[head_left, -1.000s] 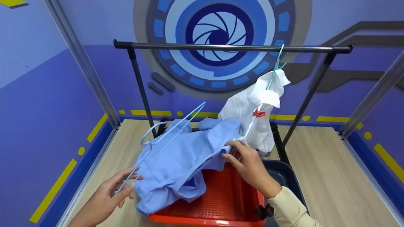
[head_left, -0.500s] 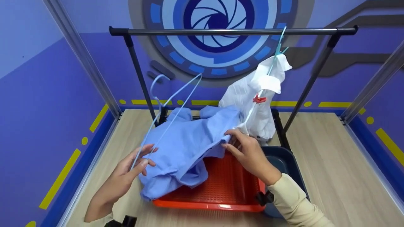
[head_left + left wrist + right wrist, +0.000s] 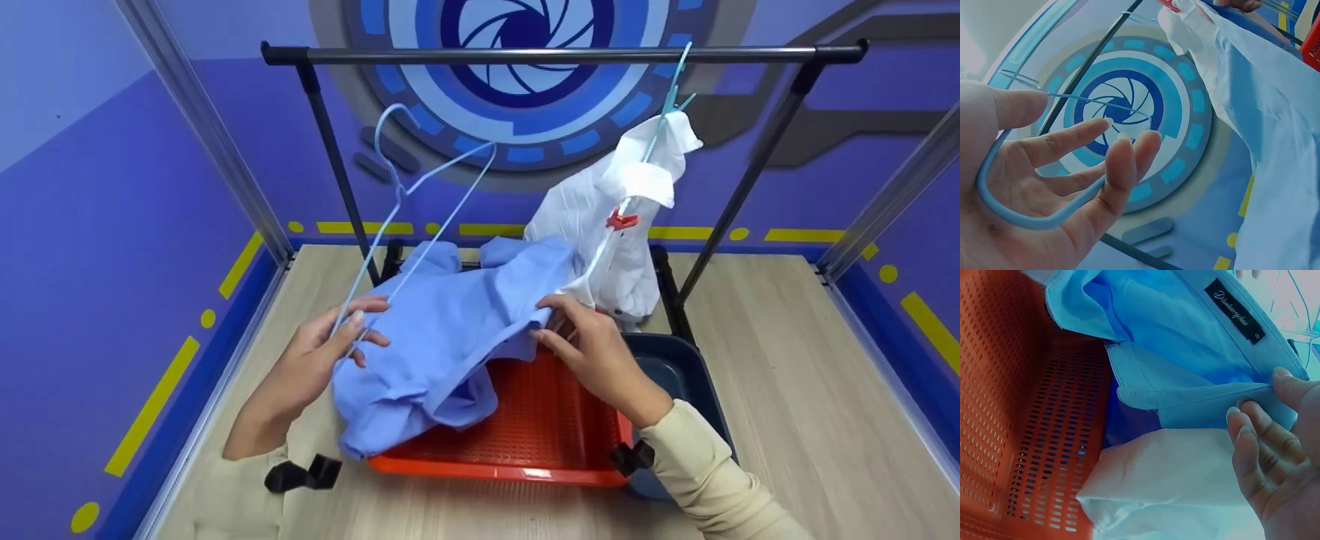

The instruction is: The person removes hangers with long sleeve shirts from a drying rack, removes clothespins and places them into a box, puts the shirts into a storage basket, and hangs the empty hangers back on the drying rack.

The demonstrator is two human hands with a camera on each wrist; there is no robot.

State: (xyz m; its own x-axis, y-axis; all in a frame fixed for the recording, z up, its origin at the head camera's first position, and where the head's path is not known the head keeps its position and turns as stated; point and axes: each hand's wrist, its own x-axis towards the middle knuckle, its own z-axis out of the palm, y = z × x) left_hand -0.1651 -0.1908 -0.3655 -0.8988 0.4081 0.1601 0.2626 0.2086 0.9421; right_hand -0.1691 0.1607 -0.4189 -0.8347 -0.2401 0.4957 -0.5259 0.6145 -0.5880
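My left hand (image 3: 319,341) holds one end of a light blue wire hanger (image 3: 401,191), whose hook points up. In the left wrist view, the hanger's rounded end (image 3: 1033,222) lies across the palm, with the fingers curved about it. A light blue shirt (image 3: 457,307) spreads over the left part of a red basket (image 3: 525,427). My right hand (image 3: 592,352) pinches the shirt's edge between thumb and fingers. A black label (image 3: 1235,310) shows inside the shirt in the right wrist view. The hanger and shirt overlap in the head view; whether they touch is unclear.
A black rack's bar (image 3: 487,56) crosses the back. At its right hangs a white garment (image 3: 577,214), with a red clothespin (image 3: 621,219) and a teal clothespin (image 3: 673,101) on it. A dark tray (image 3: 667,356) lies right of the basket. Walls enclose the table.
My left hand has raised the hanger forward and slightly right, and its hook now stands upright. The right hand keeps its pinch on the shirt. The head view has tilted down.
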